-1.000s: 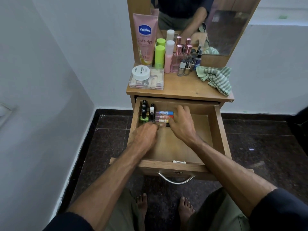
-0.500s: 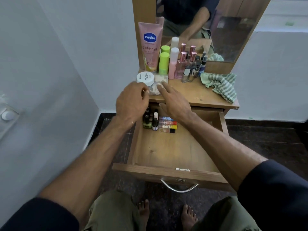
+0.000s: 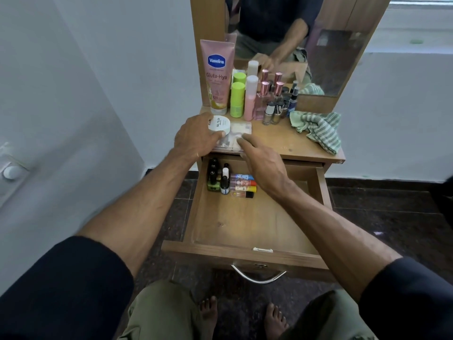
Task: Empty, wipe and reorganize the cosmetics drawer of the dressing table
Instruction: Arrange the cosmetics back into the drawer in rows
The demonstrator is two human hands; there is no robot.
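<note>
The wooden drawer point(image 3: 245, 252) stands pulled out. In its back left corner are small dark bottles point(image 3: 215, 177) and several lip tubes point(image 3: 242, 185) laid side by side. On the tabletop's front left corner a white round jar point(image 3: 220, 122) sits on a clear plastic case point(image 3: 241, 130). My left hand point(image 3: 193, 138) grips the jar between thumb and fingers. The straight fingers of my right hand point(image 3: 264, 165) touch the case's front right edge.
A pink Vaseline tube point(image 3: 217, 74), green bottles point(image 3: 237, 99), a pink bottle point(image 3: 250, 99) and small nail polish bottles point(image 3: 274, 111) line the mirror point(image 3: 331, 45). A green striped cloth point(image 3: 321, 130) lies at the tabletop's right. A white wall is close on the left.
Both hands rose out of the drawer's back left corner to the tabletop. The left hand closed round the white jar and the right reached the clear case.
</note>
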